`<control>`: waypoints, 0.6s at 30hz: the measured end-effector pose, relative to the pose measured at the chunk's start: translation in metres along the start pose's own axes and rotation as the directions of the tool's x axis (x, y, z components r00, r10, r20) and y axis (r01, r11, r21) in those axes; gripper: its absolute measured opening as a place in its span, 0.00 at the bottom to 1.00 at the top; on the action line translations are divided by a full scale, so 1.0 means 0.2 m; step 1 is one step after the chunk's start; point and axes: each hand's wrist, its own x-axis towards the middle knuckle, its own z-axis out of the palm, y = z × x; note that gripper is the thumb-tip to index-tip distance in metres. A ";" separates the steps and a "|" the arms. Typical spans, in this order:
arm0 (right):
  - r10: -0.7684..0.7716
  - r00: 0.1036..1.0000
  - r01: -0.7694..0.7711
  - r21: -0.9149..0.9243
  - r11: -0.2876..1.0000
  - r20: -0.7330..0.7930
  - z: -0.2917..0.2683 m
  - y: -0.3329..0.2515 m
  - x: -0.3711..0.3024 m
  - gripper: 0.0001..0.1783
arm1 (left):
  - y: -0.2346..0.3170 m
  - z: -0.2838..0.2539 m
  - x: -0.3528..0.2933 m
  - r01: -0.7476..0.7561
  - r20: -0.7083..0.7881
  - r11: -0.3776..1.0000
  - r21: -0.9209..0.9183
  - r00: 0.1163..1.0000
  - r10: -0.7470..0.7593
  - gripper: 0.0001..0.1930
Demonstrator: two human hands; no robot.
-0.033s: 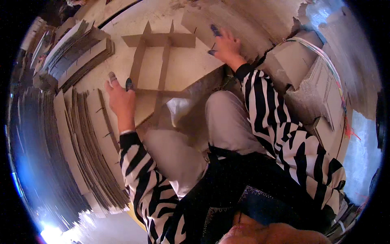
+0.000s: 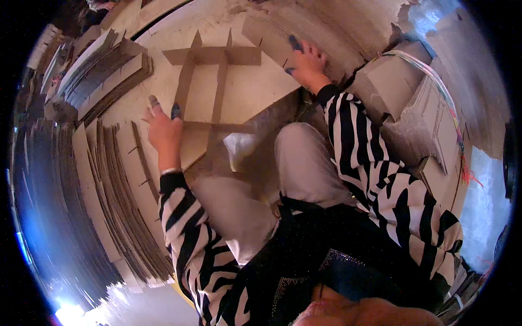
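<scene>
A cardboard divider grid [image 2: 219, 89] of interlocked strips stands on the pale tabletop [image 2: 253, 92], two long strips crossing two shorter ones. My left hand [image 2: 165, 130] is at its near left corner, thumb beside the long left strip, fingers stretched and apart. Farther right, my right hand [image 2: 310, 66] is over a flat, slotted cardboard piece [image 2: 269, 41], its fingers spread. Whether its fingertips touch that piece, I cannot tell. Dark coverings sit on the thumb and a finger of the right hand and on the left thumb; a greyish one caps a left finger.
Upright stacks of slotted cardboard strips [image 2: 117, 190] fill my left side. Another stack [image 2: 117, 81] lies at the far left. On my right are cardboard bundles [image 2: 418, 119] with a pale strap [image 2: 435, 76] over them. My knees [image 2: 302, 157] are below the table's near edge.
My right hand has shifted slightly to the right. The left hand has moved a little right, its fingers somewhat differently spread. The divider grid stays in place.
</scene>
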 end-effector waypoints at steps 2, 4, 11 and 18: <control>0.018 0.999 -0.022 -0.103 0.994 -0.042 0.05 0.17 0.03 0.26 | 0.04 0.13 0.10 0.027 0.225 0.999 0.041 0.974 -0.036 0.15; -0.007 0.990 -0.009 -0.115 0.993 -0.138 0.05 0.23 0.07 0.24 | 0.02 0.27 0.15 0.019 0.447 0.990 0.143 0.891 -0.082 0.15; -0.181 0.974 0.224 0.462 0.858 -0.135 -0.25 -0.16 0.11 0.23 | -0.25 0.15 0.05 0.054 0.398 0.980 0.192 0.908 -0.128 0.13; -0.648 0.761 0.378 0.811 0.447 0.002 -0.14 -0.65 -0.05 0.18 | -0.25 0.25 0.06 0.103 0.387 0.980 0.172 0.908 -0.163 0.13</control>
